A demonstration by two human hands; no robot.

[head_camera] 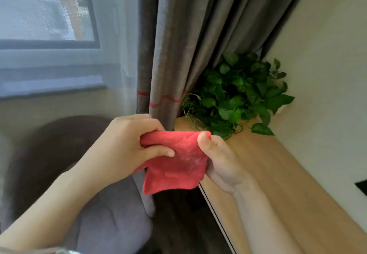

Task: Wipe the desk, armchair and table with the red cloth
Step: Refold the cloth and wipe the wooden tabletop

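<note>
Both of my hands hold the red cloth (178,164) up in the air at the middle of the view. My left hand (127,144) grips its upper left edge with fingers curled over it. My right hand (218,158) pinches the upper right corner, thumb on top. The cloth hangs down between them, folded over, with a pale dusty patch on its face. Below left is the grey armchair (111,220) with a dark rounded back. The light wooden desk (278,184) runs along the wall on the right, under my right forearm.
A leafy green potted plant (238,93) sits at the desk's far end in the corner. Grey curtains (178,45) hang behind the cloth, beside a window (45,9) with a sheer drape. A dark object (362,187) shows at the right edge. Dark floor lies between armchair and desk.
</note>
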